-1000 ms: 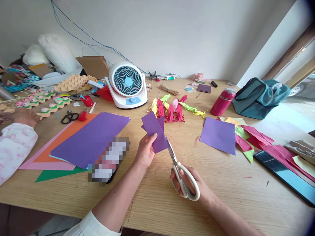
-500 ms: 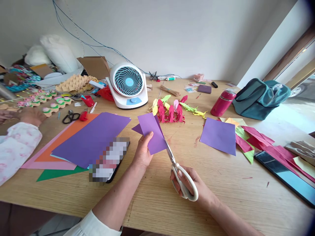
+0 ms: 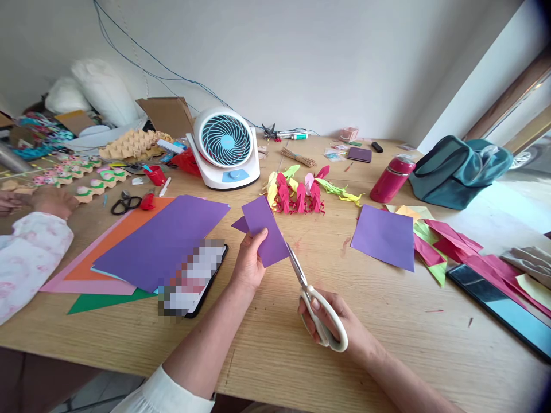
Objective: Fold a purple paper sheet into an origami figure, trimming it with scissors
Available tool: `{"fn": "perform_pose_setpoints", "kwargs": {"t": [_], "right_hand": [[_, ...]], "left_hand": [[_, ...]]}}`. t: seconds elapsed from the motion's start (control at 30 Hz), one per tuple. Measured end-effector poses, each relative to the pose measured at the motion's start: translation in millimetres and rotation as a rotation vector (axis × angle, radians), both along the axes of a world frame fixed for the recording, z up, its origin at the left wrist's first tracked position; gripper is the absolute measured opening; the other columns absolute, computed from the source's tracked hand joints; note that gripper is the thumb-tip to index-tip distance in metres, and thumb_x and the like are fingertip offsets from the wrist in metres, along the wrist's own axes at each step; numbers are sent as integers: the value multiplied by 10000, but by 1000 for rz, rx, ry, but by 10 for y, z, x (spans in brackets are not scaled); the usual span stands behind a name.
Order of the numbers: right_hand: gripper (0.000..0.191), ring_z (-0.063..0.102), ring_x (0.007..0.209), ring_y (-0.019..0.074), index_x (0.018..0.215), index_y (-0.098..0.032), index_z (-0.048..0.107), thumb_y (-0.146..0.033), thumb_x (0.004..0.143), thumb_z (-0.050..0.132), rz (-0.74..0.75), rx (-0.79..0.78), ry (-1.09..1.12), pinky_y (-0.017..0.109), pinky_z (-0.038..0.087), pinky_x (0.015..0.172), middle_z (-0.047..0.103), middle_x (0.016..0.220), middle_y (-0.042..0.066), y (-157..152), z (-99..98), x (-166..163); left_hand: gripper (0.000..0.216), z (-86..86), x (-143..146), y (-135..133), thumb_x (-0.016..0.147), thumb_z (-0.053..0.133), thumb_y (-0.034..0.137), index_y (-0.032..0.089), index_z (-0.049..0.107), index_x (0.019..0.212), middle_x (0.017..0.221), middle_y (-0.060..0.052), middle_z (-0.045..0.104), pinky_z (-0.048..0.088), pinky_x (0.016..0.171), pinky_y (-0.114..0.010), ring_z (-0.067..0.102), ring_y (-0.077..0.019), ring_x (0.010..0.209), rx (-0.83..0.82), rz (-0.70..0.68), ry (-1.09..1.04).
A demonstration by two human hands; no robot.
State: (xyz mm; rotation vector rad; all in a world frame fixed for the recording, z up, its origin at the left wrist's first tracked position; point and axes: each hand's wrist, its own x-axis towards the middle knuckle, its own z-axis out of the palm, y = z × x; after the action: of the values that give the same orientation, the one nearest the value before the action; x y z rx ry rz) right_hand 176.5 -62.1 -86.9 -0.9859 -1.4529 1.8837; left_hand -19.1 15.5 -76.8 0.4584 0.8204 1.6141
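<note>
Two forearms in shot over the desk [image 3: 387, 321], both bare from the wrist back to the desk's near edge. The left arm wears a white sleeve [image 3: 166, 396], seen just off that near edge: plain, soft cloth, with the cuff sitting in a loose rounded fold well up the arm. The right arm is bare right to where it leaves the picture, past the same edge. The left hand [image 3: 249, 265] and right hand [image 3: 333, 321] are bare too, and the right thumbnail is short and plain.
</note>
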Motion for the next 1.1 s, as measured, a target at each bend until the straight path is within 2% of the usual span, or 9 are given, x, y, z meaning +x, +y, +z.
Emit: {"fn": "perform_pose_setpoints", "kwargs": {"t": [0.23, 0.43, 0.7, 1.1], "right_hand": [[588, 475, 452, 91, 864, -149, 573, -736, 864, 536, 4, 19, 14, 218, 335, 435, 533, 583, -16, -2, 15, 1], [590, 468, 457, 85, 852, -152, 565, -742, 860, 534, -2, 15, 23, 216, 349, 442, 533, 595, -14, 1, 43, -8], [587, 465, 462, 81, 860, -154, 569, -741, 855, 545, -12, 19, 34, 221, 372, 458, 531, 611, -16, -1, 47, -20], [587, 472, 477, 84, 902, -141, 597, -724, 872, 539, -11, 11, 31, 222, 377, 469, 530, 614, -16, -13, 53, -13]], "left_hand": [[354, -20, 17, 5, 666, 867, 293, 170, 724, 967, 903, -21, 782, 558, 746, -252, 733, -170, 813, -11, 30, -32], [369, -1, 73, -25, 645, 881, 299, 158, 705, 937, 829, -12, 770, 562, 712, -241, 724, -153, 733, -51, 25, -66], [265, 6, 122, -50, 749, 796, 267, 145, 684, 956, 782, -18, 755, 568, 693, -263, 708, -148, 662, -117, -12, -104], [313, -5, 99, -38, 734, 808, 273, 174, 695, 1009, 818, 1, 757, 563, 706, -265, 702, -140, 676, -80, 13, -84]]}}
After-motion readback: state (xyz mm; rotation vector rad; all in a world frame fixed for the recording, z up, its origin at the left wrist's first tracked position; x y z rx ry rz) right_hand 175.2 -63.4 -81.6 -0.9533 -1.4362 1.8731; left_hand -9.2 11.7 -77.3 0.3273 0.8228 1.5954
